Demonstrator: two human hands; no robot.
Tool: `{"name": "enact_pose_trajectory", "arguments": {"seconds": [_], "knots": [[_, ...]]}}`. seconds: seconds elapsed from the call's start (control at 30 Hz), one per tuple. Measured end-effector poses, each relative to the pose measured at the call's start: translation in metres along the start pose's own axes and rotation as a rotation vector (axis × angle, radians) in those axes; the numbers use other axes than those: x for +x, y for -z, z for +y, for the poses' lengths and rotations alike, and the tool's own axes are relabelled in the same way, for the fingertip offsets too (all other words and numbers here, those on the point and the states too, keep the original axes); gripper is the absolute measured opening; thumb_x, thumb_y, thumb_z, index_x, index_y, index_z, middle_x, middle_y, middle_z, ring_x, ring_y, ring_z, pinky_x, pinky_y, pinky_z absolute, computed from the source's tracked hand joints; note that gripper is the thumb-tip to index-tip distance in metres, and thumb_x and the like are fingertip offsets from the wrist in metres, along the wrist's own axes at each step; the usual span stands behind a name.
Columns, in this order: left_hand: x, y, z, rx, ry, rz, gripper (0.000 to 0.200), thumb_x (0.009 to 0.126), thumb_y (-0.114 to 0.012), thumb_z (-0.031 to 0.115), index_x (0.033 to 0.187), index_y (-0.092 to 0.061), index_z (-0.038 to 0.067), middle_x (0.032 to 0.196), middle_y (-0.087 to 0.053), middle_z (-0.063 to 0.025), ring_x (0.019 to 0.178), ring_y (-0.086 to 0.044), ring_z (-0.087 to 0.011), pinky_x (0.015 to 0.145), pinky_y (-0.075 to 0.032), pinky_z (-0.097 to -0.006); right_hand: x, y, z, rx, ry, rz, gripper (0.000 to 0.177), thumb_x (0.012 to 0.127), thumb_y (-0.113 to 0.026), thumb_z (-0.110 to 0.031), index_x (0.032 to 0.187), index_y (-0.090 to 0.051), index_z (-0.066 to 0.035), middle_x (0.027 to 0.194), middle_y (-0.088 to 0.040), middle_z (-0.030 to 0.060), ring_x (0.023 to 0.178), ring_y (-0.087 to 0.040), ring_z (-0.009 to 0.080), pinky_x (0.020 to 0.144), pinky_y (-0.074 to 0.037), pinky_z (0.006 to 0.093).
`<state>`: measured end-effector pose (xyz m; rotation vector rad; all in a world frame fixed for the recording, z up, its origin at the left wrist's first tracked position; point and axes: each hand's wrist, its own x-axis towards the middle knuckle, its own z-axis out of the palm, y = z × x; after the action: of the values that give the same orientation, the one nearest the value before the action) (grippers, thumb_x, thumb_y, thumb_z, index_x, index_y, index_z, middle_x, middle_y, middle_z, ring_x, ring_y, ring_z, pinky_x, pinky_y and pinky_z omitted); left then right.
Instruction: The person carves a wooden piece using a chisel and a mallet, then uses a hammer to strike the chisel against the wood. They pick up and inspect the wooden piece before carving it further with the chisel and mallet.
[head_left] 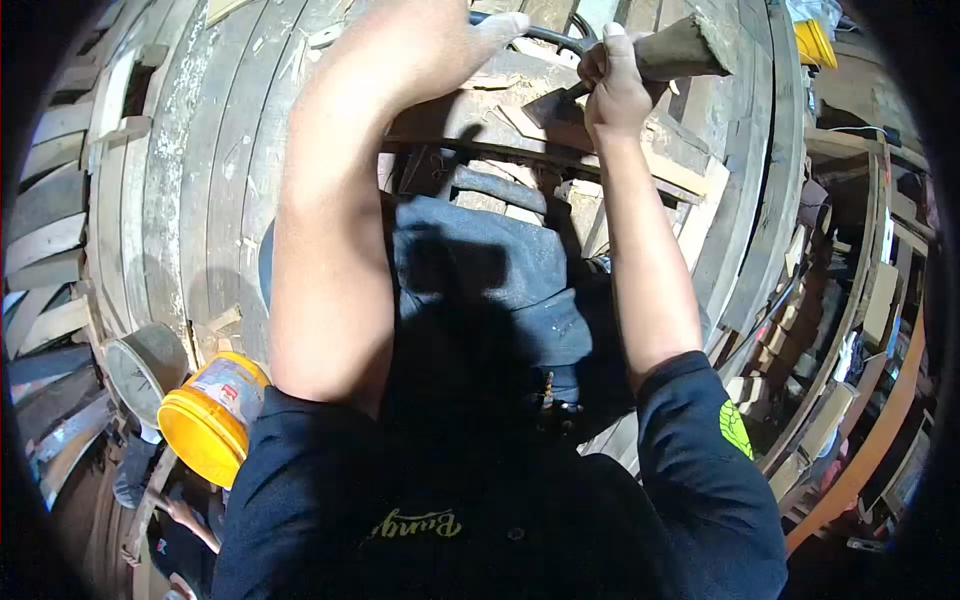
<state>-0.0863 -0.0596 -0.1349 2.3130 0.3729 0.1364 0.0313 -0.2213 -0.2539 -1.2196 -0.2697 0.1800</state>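
My left hand (430,55) reaches to the top edge of the view, with its thumb lying along a black curved bar (548,36). Its other fingers are mostly hidden. My right hand (620,88) is closed around a tool with the thumb up. A rough brown cone-shaped piece (686,50) juts out to the right of this fist, and a dark flat triangular part (556,104) shows to its left. How these parts join is hidden by the hand. Under them are wood pieces (660,168) and a grey rounded bar (500,188) near my lap.
Worn planks (220,160) make up the floor. To the left stand a yellow bucket (205,430) and a grey bucket (148,368); slatted boards (55,225) run beyond. Another person (185,535) is at lower left. A wooden rack (850,340) and a yellow container (815,45) are on the right.
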Motion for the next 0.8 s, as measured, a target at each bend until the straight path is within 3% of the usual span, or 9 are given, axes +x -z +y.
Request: {"name": "enact_pose_trajectory", "arguments": {"seconds": [0.13, 0.27, 0.3, 0.4, 0.5, 0.53, 0.63, 0.73, 0.8], "knots": [[-0.002, 0.003, 0.002, 0.023, -0.043, 0.004, 0.063, 0.084, -0.061, 0.022, 0.140, -0.037, 0.008, 0.104, -0.060, -0.0321, 0.100, -0.058, -0.0433, 0.087, -0.047, -0.0431, 0.006, 0.026, -0.005, 0.213, -0.113, -0.125, 0.021, 0.087, -0.064, -0.027, 0.094, -0.051, -0.013, 0.070, -0.046, -0.0002, 0.064, -0.042, 0.0124, 0.061, -0.037, 0.0282], [-0.004, 0.007, 0.007, 0.021, -0.006, -0.018, 0.063, 0.084, -0.061, 0.022, 0.140, -0.037, 0.010, 0.103, -0.060, -0.0315, 0.100, -0.059, -0.0433, 0.087, -0.047, -0.0437, 0.016, 0.045, -0.031, 0.420, -0.109, -0.288, 0.051, 0.087, -0.053, -0.042, 0.115, -0.051, 0.000, 0.090, -0.049, 0.0113, 0.084, -0.045, 0.0225, 0.083, -0.036, 0.0394], [-0.004, 0.009, 0.007, 0.029, -0.002, -0.018, 0.062, 0.084, -0.061, 0.023, 0.140, -0.038, 0.009, 0.103, -0.060, -0.0314, 0.099, -0.059, -0.0433, 0.087, -0.047, -0.0439, 0.013, 0.040, -0.043, 0.423, -0.076, -0.186, 0.055, 0.086, -0.053, -0.044, 0.117, -0.049, 0.001, 0.094, -0.050, 0.0118, 0.087, -0.046, 0.0235, 0.088, -0.035, 0.0409], [-0.006, 0.011, 0.004, 0.014, -0.041, 0.005, 0.062, 0.084, -0.061, 0.022, 0.139, -0.038, 0.007, 0.102, -0.060, -0.0317, 0.098, -0.059, -0.0437, 0.086, -0.048, -0.0440, 0.014, 0.040, -0.069, 0.405, -0.075, -0.214, 0.049, 0.089, -0.057, -0.036, 0.117, -0.049, 0.003, 0.099, -0.056, 0.0141, 0.095, -0.053, 0.0266, 0.096, -0.037, 0.0447], [-0.002, 0.008, 0.000, 0.009, -0.050, 0.001, 0.063, 0.085, -0.061, 0.023, 0.140, -0.036, 0.006, 0.102, -0.060, -0.0320, 0.099, -0.059, -0.0439, 0.087, -0.047, -0.0438, 0.016, 0.043, -0.073, 0.046, 0.030, -0.056, 0.038, 0.090, -0.061, -0.022, 0.115, -0.050, 0.004, 0.102, -0.061, 0.0180, 0.096, -0.061, 0.0293, 0.091, -0.047, 0.0441], [0.000, 0.005, -0.002, 0.033, -0.019, -0.014, 0.065, 0.085, -0.061, 0.023, 0.141, -0.034, 0.006, 0.103, -0.060, -0.0323, 0.099, -0.058, -0.0441, 0.087, -0.047, -0.0436, 0.015, 0.037, -0.073, 0.010, 0.047, -0.068, 0.030, 0.089, -0.063, -0.011, 0.111, -0.051, 0.005, 0.101, -0.065, 0.0204, 0.087, -0.066, 0.0303, 0.079, -0.055, 0.0403], [-0.004, 0.009, 0.005, 0.048, 0.003, -0.011, 0.071, 0.086, -0.061, 0.024, 0.145, -0.026, 0.006, 0.107, -0.059, -0.0331, 0.101, -0.058, -0.0442, 0.089, -0.047, -0.0430, 0.014, 0.034, -0.060, -0.235, 0.107, -0.016, 0.021, 0.086, -0.067, -0.010, 0.099, -0.055, 0.001, 0.090, -0.065, 0.0142, 0.073, -0.066, 0.0232, 0.066, -0.056, 0.0368], [0.003, -0.007, -0.016, 0.069, 0.048, -0.081, 0.073, 0.086, -0.061, 0.024, 0.145, -0.024, 0.004, 0.108, -0.058, -0.0335, 0.101, -0.058, -0.0438, 0.089, -0.047, -0.0433, 0.012, 0.032, -0.051, -0.144, 0.097, 0.008, 0.020, 0.084, -0.071, -0.013, 0.094, -0.056, -0.003, 0.080, -0.060, 0.0059, 0.068, -0.061, 0.0179, 0.062, -0.053, 0.0337], [0.021, -0.064, -0.086, 0.404, -0.125, 0.171, 0.074, 0.085, -0.061, 0.024, 0.145, -0.024, 0.003, 0.107, -0.058, -0.0337, 0.100, -0.058, -0.0439, 0.088, -0.047, -0.0437, 0.009, 0.026, -0.051, 0.014, -0.022, 0.048, 0.022, 0.084, -0.072, -0.018, 0.093, -0.056, -0.005, 0.081, -0.059, 0.0045, 0.072, -0.059, 0.0170, 0.064, -0.051, 0.0350]]}}
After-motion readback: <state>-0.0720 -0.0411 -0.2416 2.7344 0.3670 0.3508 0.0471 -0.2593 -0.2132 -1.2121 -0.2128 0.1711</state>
